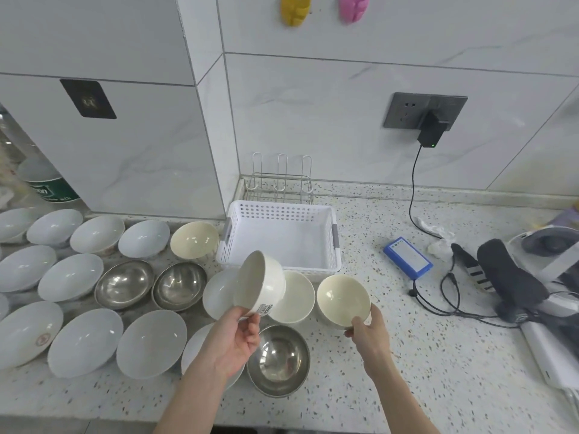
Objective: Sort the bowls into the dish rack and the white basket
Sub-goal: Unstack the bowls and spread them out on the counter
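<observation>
— What's hard to see around the white basket (279, 238)?
— The dish rack (279, 183) stands right behind it, its lower part hidden by the basket's back wall. Far left of the basket, several white bowls (84, 343) are cut off by the frame edge.
— And the hands?
— The left hand (233, 343) pinches a cream bowl (261, 283) by its foot, tilted on its side in front of the basket, fingers (250, 328) curled. The right hand (368, 336) grips a second cream bowl (343, 300) at its rim, front-right of the basket.
— Anything else nearby?
— Steel bowls (125, 285) sit on the speckled surface (423, 371) left of the basket; a blue battery pack (407, 258) and cables lie to its right.
</observation>
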Motion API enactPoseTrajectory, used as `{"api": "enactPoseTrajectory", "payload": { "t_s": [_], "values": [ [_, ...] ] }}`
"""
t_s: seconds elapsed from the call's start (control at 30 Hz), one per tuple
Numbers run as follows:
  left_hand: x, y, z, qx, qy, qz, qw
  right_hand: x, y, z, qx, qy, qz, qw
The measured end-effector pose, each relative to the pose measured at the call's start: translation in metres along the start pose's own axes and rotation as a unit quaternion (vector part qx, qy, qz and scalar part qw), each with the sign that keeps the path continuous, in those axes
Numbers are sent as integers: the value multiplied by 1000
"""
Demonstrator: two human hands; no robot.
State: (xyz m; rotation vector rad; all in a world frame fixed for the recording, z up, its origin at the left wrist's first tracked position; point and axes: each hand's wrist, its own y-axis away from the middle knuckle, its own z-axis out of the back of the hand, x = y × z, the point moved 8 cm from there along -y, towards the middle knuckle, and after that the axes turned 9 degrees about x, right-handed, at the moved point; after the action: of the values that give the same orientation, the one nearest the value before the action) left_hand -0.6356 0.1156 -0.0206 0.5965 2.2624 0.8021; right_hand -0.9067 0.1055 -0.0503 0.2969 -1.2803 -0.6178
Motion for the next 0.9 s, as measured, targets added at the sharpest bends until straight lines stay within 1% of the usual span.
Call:
{"api": "enactPoseTrajectory", "payload": {
  "t_s": [0.17,0.37,0.43,0.5,0.57,0.63,0.7,0.77,0.9],
  "values": [
    [3,-4,-4,3,-24,-12,1000,-1,2,-4,2,-2,-1,1000],
    [4,-12,-11,3,-106,-46,993,0,7,-2,12,-9,-7,1000],
    [4,-13,-18,3,-148,-63,987,-1,12,6,-17,-1,-12,1000],
    [6,-12,-28,7,-191,-81,978,0,19,19,-65,17,-10,998],
    [11,-12,-39,12,-244,-92,965,4,26,31,-88,-5,10,996],
    [17,-13,-49,21,-308,-98,946,9,31,36,-70,-48,42,995],
    [26,-15,-61,36,-373,-100,922,14,36,39,-45,-66,64,995],
    [38,-15,-72,59,-415,-101,902,15,40,42,-37,-64,65,995],
    [63,-15,-79,103,-478,-97,867,4,42,50,-55,-61,50,995]
  ]
}}
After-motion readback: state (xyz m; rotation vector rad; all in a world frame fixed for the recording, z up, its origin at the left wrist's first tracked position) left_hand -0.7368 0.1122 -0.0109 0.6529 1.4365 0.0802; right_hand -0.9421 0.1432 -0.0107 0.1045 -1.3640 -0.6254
